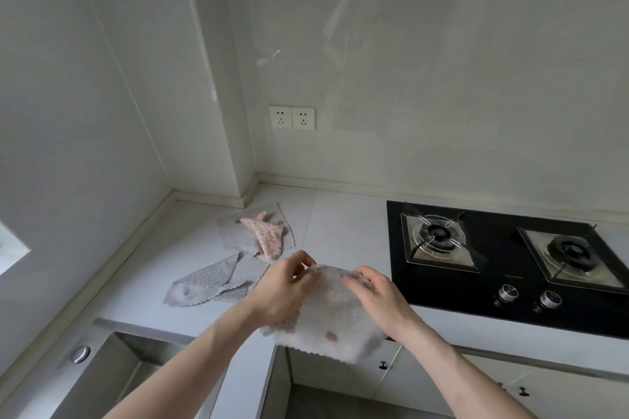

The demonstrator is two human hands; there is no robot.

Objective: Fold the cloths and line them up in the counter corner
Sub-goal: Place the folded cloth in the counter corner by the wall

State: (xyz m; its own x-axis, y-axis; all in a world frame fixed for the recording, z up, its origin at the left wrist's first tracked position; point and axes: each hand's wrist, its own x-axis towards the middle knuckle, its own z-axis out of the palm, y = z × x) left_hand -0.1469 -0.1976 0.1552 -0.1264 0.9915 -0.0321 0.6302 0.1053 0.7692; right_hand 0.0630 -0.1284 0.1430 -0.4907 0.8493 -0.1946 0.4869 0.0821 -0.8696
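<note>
Hands pinch the pale cloth (335, 316)'s far edge above the worktop (343, 231): left hand (284, 286) and right hand (374, 292), each grip narrow; no readable writing.

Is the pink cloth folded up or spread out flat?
Not flat. The pink cloth lies bunched and crumpled in a narrow strip on a grey cloth; whether that counts as folded, I cannot tell.

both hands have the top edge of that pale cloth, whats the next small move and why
Probably bring the pinched top edge down toward the hanging bottom edge to make a first fold. Both the left hand and the right hand grip the pale cloth, which hangs unfolded over the counter edge.
</note>
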